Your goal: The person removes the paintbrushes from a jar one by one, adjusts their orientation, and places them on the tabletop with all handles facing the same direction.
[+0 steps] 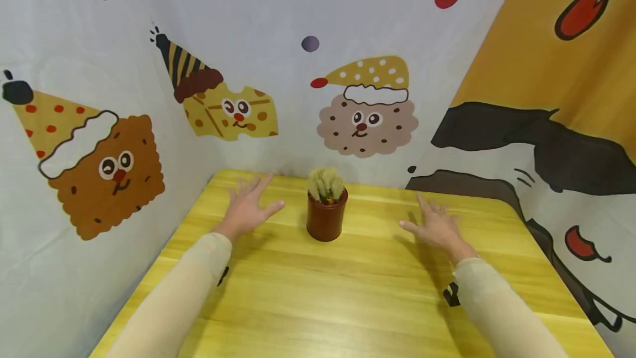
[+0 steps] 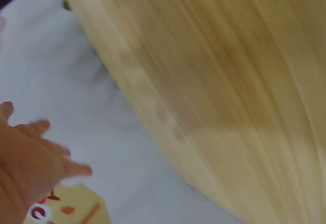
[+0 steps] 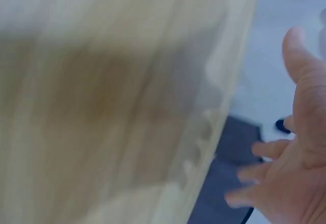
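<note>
Above the far left corner of the tabletop (image 1: 318, 303), the left hand (image 1: 248, 209) hovers with its fingers spread and its thumb pointing inward. Its arm runs forward from the near edge and leans slightly right, the wrist bare beyond a cream sleeve (image 1: 171, 297). Toward the far right corner, the right hand (image 1: 436, 225) mirrors it: arm slanting forward and left from the near edge, fingers fanned, thumb turned toward the middle.

Midway between the 2 hands, near the far edge, stands a pot (image 1: 325, 220), upright, reddish brown, smooth, lightly glossy and roughly cylindrical. Fuzzy, pale straw-coloured tufts (image 1: 325, 184) rise from it in a tight bunch, with a small orange-yellow spot at the rim. The tabletop is yellowish, with long wood-like grain, a soft sheen and rounded far corners. Behind its far edge and along its left edge hangs a white cloth (image 1: 258, 26), softly creased and printed with 3 cartoon snack figures in pointed hats.

Both grips are wide. Each hand holds nothing and stays clear of the pot, which is apart from either thumb. The wrist views also show separated fingers, though some fingertips in the right wrist view are blurred.
</note>
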`<state>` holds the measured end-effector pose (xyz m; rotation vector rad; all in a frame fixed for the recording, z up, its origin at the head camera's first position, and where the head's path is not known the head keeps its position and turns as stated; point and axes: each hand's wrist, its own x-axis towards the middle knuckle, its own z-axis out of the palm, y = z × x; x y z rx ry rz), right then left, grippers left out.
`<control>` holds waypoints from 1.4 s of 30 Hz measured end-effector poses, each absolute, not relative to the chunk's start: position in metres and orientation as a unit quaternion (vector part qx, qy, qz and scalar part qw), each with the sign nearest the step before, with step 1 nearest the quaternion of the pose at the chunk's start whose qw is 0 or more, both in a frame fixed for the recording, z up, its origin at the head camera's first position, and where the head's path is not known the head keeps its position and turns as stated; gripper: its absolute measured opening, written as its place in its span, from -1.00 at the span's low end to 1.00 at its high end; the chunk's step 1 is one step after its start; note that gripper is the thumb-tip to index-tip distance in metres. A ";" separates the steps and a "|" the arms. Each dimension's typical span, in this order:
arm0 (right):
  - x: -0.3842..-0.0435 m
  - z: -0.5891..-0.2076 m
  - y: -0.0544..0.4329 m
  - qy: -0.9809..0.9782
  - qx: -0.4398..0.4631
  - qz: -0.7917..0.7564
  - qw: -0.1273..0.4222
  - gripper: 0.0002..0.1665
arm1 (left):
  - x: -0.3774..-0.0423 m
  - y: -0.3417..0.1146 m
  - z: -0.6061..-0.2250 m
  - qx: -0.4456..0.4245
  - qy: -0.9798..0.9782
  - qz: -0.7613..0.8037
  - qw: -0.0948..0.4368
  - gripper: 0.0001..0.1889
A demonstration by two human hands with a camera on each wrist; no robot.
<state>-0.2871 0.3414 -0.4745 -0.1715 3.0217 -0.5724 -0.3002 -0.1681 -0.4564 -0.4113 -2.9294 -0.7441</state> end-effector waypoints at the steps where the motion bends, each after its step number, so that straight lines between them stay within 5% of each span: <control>1: -0.288 -0.472 0.335 0.975 -0.064 -0.210 0.027 0.27 | -0.298 -0.163 -0.455 -0.142 -0.951 -0.270 0.045 -0.07; 8: -0.294 -0.436 0.254 0.905 -0.156 -0.397 0.011 -0.08 | -0.291 -0.112 -0.437 -0.183 -0.911 -0.368 0.034 -0.16; 16: -0.298 -0.419 0.191 0.897 -0.181 -0.404 -0.015 -0.16 | -0.291 -0.086 -0.434 -0.166 -0.929 -0.330 0.039 -0.17; 34: -0.308 -0.418 0.161 0.908 -0.152 -0.389 -0.044 -0.11 | -0.295 -0.085 -0.443 -0.119 -0.894 -0.430 -0.040 -0.09; 42: -0.312 -0.415 0.163 0.907 -0.187 -0.376 -0.040 -0.30 | -0.295 -0.087 -0.445 -0.119 -0.892 -0.434 -0.044 -0.10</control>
